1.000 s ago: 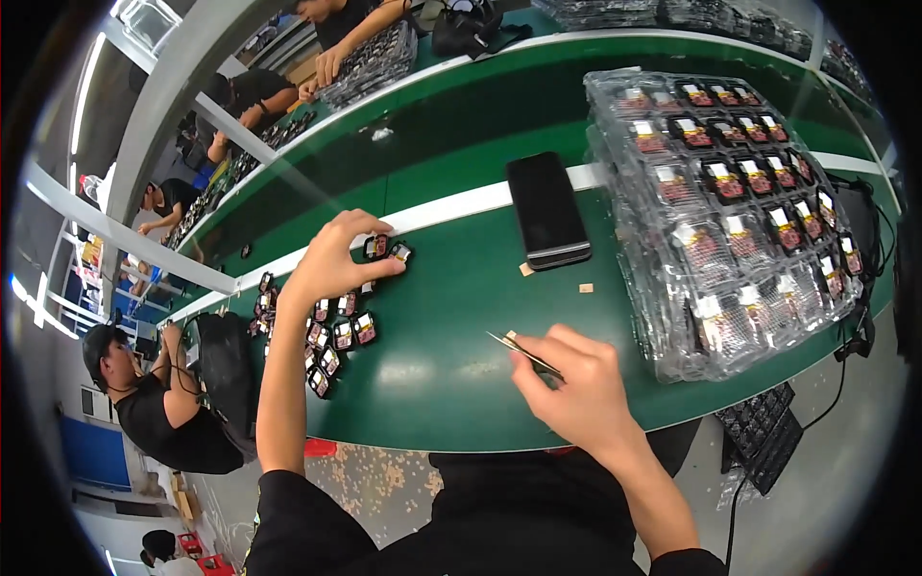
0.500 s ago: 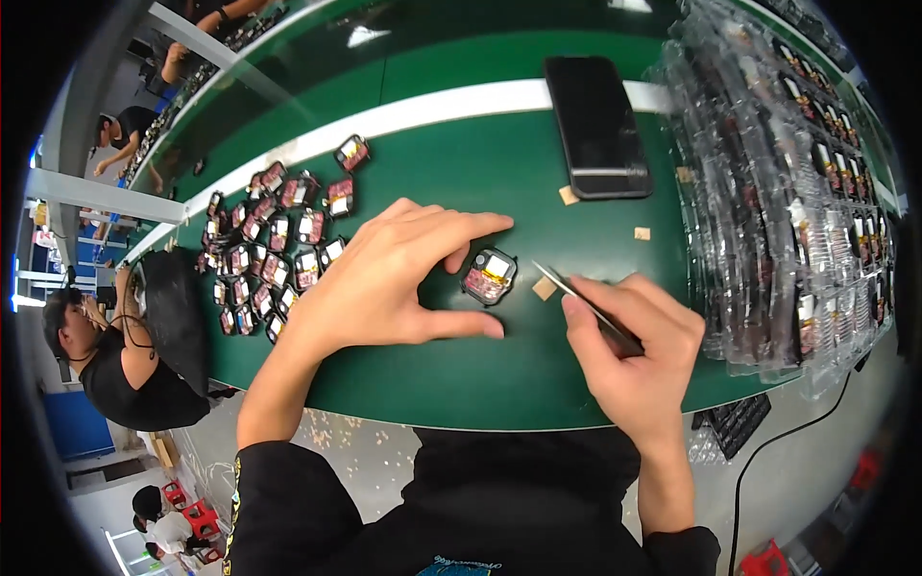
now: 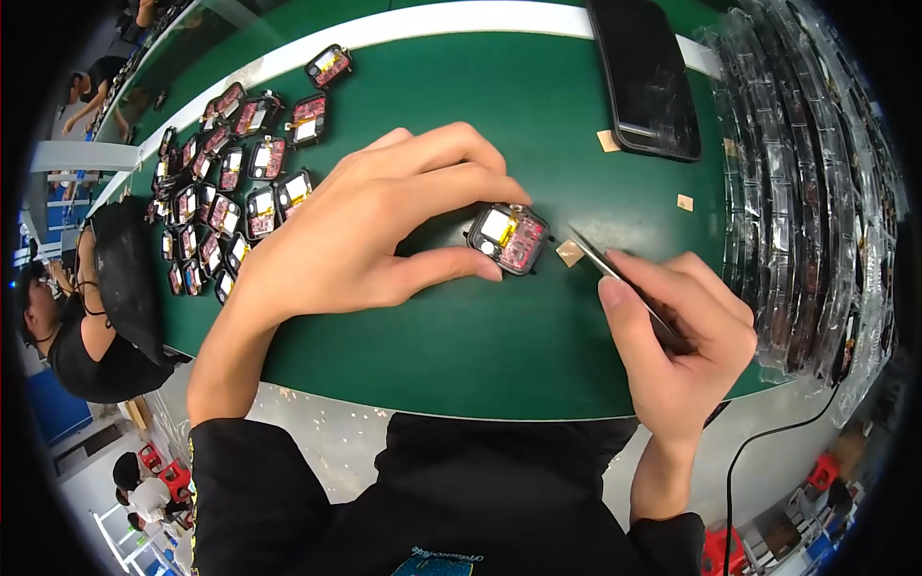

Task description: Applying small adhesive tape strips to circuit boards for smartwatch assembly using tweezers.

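Observation:
My left hand (image 3: 384,216) pinches a small black square housing (image 3: 509,239) between thumb and fingertips, low over the green table. The housing lies open-faced, showing a reddish circuit board, a white block and yellow tape. My right hand (image 3: 682,336) grips metal tweezers (image 3: 629,278), whose tip points up and left toward the housing. Just below the tip is a small tan square piece (image 3: 570,252); whether the tweezers touch it, I cannot tell. Left of my left hand lie several similar housings (image 3: 267,157) in a loose cluster.
A black phone (image 3: 648,82) lies at the far right. Near it are two tan squares (image 3: 609,141), (image 3: 685,203). Stacked clear plastic trays (image 3: 788,192) line the right side. A white strip (image 3: 423,21) runs across the back. Another person (image 3: 86,336) sits at the left.
My left thumb and fingers have closed onto the housing, which has turned. The head view has shifted, moving phone and trays up and right in the picture. The tweezers stay in my right hand.

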The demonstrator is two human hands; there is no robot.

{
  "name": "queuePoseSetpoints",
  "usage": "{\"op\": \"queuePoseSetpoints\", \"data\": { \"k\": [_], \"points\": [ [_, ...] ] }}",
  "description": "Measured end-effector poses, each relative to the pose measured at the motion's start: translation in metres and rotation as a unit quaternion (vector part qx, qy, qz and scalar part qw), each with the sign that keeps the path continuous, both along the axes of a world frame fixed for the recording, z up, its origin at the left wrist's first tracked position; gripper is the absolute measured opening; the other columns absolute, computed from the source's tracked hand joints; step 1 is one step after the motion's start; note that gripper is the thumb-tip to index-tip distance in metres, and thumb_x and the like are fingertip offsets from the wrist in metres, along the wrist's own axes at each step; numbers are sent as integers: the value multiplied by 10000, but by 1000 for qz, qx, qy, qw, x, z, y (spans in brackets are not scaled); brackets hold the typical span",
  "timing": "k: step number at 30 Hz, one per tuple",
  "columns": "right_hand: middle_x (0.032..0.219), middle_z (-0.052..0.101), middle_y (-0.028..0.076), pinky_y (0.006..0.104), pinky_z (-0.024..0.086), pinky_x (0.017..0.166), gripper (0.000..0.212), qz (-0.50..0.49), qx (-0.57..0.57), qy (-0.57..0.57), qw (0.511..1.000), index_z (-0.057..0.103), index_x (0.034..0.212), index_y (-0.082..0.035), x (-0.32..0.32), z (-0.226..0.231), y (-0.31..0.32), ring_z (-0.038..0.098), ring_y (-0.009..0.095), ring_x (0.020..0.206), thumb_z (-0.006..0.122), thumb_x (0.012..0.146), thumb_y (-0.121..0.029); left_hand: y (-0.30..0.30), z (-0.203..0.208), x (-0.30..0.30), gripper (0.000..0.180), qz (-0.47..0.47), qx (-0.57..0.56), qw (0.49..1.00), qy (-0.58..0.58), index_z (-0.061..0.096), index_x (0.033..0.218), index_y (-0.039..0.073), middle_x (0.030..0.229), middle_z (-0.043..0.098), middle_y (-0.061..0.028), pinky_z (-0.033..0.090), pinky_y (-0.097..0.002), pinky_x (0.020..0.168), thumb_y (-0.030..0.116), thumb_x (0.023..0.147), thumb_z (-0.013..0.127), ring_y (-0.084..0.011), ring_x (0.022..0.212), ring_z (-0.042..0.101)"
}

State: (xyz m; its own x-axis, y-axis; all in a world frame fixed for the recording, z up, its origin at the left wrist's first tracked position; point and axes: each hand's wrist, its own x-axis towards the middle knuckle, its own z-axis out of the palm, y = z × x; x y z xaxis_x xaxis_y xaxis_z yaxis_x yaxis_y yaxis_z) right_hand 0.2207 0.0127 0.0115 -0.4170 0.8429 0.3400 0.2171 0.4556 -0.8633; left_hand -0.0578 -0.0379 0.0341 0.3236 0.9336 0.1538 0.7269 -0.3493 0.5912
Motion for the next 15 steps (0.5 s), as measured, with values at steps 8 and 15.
{"op": "queuePoseSetpoints", "data": {
  "k": [8, 15],
  "points": [
    [696, 628, 9, 232, 313, 498, 227, 47, -19, -42, 998, 848, 1017, 27, 5, 5, 3, 479, 39, 540, 831, 803, 99, 3, -12, 9, 599, -51, 3, 999, -12, 812, 1252, 26, 975, 771, -48, 411, -360, 831, 371, 781, 944, -219, 868, 684],
    [701, 628, 19, 231, 320, 530, 215, 49, -14, -88, 995, 849, 1009, 25, 1, 7, 2, 508, 51, 579, 822, 810, 103, 6, -13, 9, 638, -48, 6, 999, -18, 835, 1216, 28, 915, 757, -56, 374, -351, 803, 438, 741, 951, -199, 808, 661]
  ]
}}
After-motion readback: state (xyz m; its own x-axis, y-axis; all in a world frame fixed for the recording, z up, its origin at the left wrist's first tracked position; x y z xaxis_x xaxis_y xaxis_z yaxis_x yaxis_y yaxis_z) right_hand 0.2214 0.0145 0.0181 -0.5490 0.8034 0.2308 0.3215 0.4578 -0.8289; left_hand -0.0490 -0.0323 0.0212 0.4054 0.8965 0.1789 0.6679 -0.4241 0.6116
